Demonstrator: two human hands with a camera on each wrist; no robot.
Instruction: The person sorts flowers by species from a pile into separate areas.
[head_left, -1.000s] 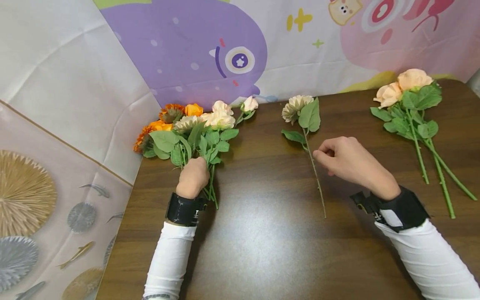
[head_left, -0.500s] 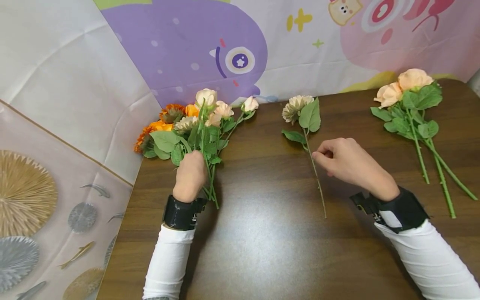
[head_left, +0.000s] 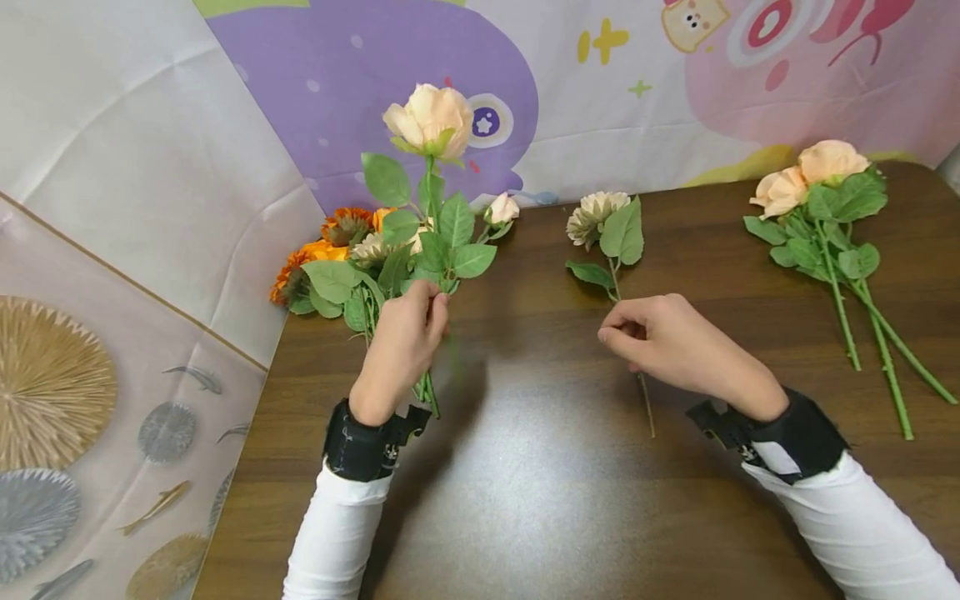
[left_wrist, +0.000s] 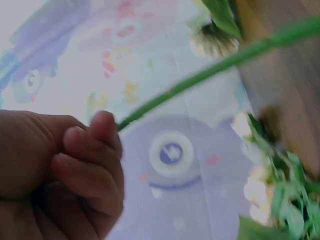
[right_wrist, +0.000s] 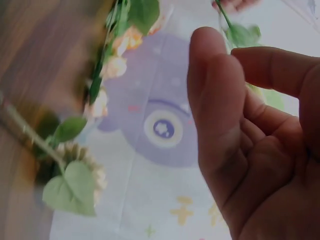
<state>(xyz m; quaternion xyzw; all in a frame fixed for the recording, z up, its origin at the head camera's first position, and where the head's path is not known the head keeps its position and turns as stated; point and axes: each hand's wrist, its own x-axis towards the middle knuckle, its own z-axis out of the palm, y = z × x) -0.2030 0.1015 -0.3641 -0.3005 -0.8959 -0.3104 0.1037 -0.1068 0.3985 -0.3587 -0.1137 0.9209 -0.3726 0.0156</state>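
My left hand (head_left: pixel 399 348) pinches a pale peach rose (head_left: pixel 429 123) by its green stem, holding it upright above the table. In the left wrist view the stem (left_wrist: pixel 200 79) runs from between the fingertips of the left hand (left_wrist: pixel 87 165). My right hand (head_left: pixel 678 350) hovers over the stem of a cream flower with broad petals (head_left: pixel 596 218) lying on the table. Its fingers are loosely curled, and the right wrist view shows nothing held between the thumb and fingers (right_wrist: pixel 217 95).
Behind the left hand lies a pile of flowers, with orange blooms (head_left: pixel 303 271), a cream flower (head_left: pixel 371 250) and a white rosebud (head_left: pixel 502 208). Several peach roses (head_left: pixel 780 190) lie at the right of the brown table (head_left: pixel 525 475). A printed cloth (head_left: pixel 600 117) hangs along the back edge.
My left hand has lifted the peach rose out of the pile, raising it upright and slightly to the right. The right hand has shifted a little left and toward me.
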